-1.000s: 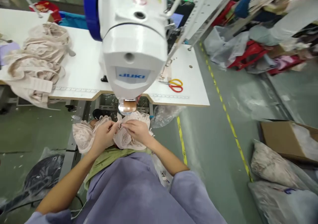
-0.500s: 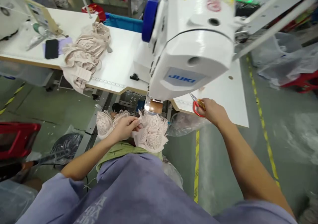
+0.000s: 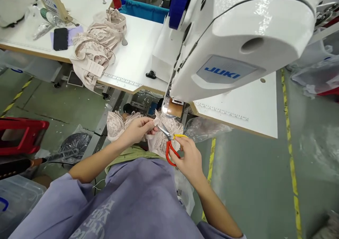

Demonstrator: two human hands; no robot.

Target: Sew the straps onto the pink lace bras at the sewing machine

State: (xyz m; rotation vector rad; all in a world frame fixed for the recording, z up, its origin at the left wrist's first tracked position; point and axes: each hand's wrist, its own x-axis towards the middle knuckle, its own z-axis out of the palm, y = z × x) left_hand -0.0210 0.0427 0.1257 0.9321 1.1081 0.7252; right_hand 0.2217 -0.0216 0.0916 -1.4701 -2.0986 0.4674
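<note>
A pale pink lace bra point(image 3: 164, 138) lies over my lap, just below the needle end of the white sewing machine point(image 3: 225, 55). My left hand point(image 3: 141, 129) pinches a small edge of its fabric between thumb and fingers. In my right hand point(image 3: 189, 156) is a pair of scissors point(image 3: 169, 141) with red and yellow handles, my fingers in the loops. Their blades point up and left and reach the pinched edge. Whether the blades touch the cloth I cannot tell. The bra's other cup point(image 3: 116, 125) lies left of my left hand.
More beige lace garments point(image 3: 97, 44) are heaped on the white table point(image 3: 143, 37), partly over its front edge. A black phone point(image 3: 60, 39) lies left of them. A clear plastic bag point(image 3: 206, 128) hangs under the right tabletop. A red stool point(image 3: 23, 134) stands at the left.
My right hand has brought the scissors from the right table edge leftward and down to the bra at my left hand. The left hand still pinches the fabric. The view has shifted closer to the machine.
</note>
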